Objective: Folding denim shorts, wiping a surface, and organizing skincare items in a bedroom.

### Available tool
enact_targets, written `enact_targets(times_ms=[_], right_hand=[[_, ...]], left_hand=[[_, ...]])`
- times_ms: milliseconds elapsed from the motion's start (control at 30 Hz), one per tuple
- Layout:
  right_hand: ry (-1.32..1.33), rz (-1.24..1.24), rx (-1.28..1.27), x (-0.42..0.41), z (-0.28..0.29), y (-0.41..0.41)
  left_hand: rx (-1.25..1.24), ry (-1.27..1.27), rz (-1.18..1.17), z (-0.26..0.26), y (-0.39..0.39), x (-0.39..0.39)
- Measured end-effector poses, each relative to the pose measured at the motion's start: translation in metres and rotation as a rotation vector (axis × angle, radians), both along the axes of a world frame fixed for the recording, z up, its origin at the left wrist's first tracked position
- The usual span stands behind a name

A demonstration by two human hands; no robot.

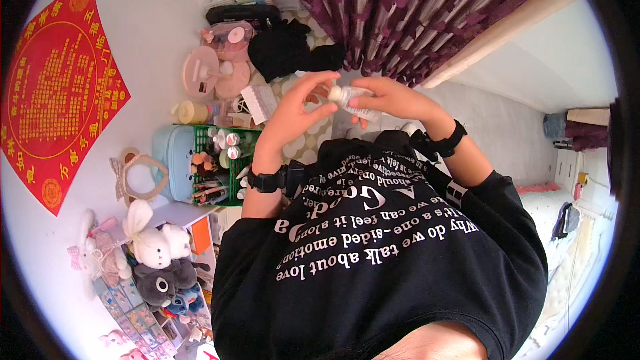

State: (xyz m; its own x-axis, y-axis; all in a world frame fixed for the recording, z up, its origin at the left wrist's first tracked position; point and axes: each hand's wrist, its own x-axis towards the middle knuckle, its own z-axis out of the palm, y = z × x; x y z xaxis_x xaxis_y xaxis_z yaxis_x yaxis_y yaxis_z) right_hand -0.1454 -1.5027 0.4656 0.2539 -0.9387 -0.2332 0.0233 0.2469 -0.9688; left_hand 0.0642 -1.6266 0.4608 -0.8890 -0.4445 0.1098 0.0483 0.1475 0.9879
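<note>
A small clear bottle (369, 113) with a pale cream cap lies tilted in my right hand (390, 97), its thumb and fingers closed around the body. The cap (335, 94) points left, towards my left hand (301, 105). That hand is curved with thumb and forefinger spread on either side of the cap; whether a fingertip touches it cannot be told. Dark printing shows on the bottle. Both wrists wear black bands, and my black T-shirt with white lettering fills the space below the hands.
Left of the hands, a patterned tabletop holds a white box (259, 103), a round pink mirror (200, 71), black cloth (280, 50) and a green basket (200, 132) of cosmetics beside a light blue case (172, 162). Plush toys (157, 247) sit lower left. A purple curtain (380, 10) hangs beyond.
</note>
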Motion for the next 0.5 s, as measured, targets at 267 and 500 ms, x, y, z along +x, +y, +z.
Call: enact_targets(times_ms=[267, 500], right_hand=[[0.231, 0.142, -0.004, 0.003, 0.002, -0.007], [0.219, 0.179, 0.033, -0.011, -0.007, -0.014]], left_hand=[[0.022, -0.27, -0.058, -0.021, -0.006, 0.005], [-0.087, -0.228, 0.063, -0.024, -0.003, 0.008]])
